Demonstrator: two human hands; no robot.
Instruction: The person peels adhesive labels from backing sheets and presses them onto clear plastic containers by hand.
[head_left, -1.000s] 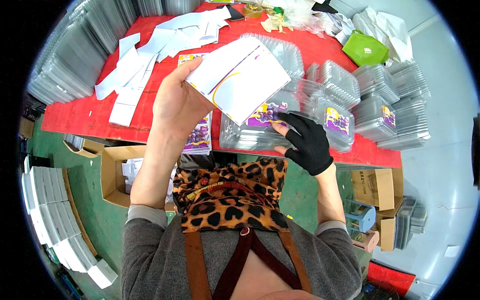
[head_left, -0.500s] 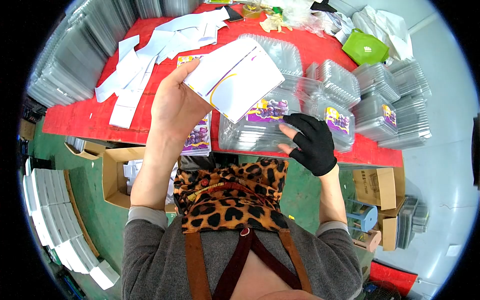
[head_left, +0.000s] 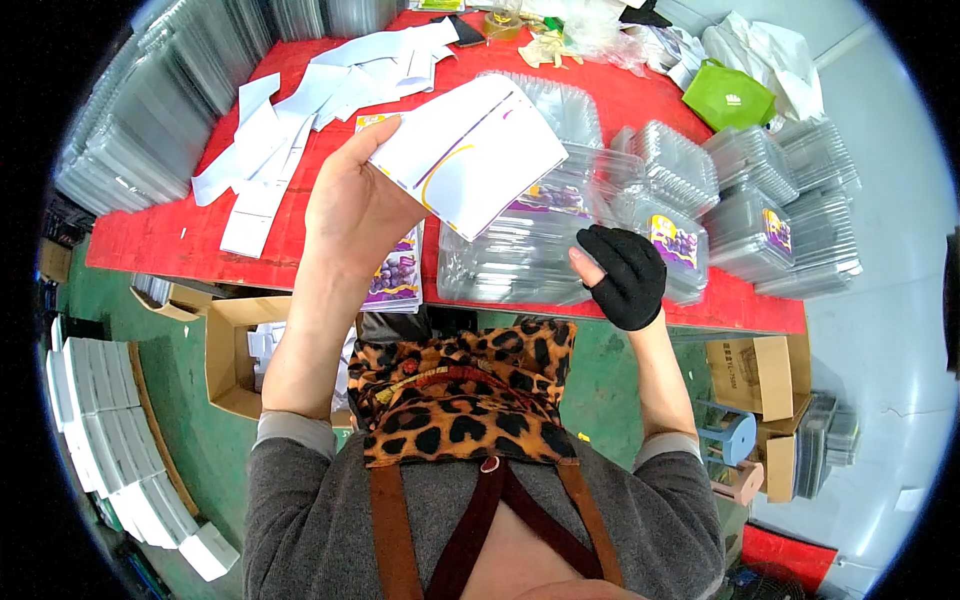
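My bare left hand grips a stack of white label sheets with purple and yellow print along the edges, held up over the red table. My right hand, in a black fingerless glove, is at the right side of the clear plastic containers. Its thumb and fingers are curled together at a container's edge; the exact grip is partly hidden. A grape label shows on the container behind, partly covered by the sheets. Below my left wrist lie more grape labels at the table edge.
Stacks of clear containers stand at right, one with a grape label. White paper strips lie at left beside tall clear plastic stacks. A green bag and tape roll are at the back. Cardboard boxes sit below.
My right hand has risen slightly and its fingers have curled in. The grape label in front has shifted back and to the right. My left hand stays nearly still with the sheets.
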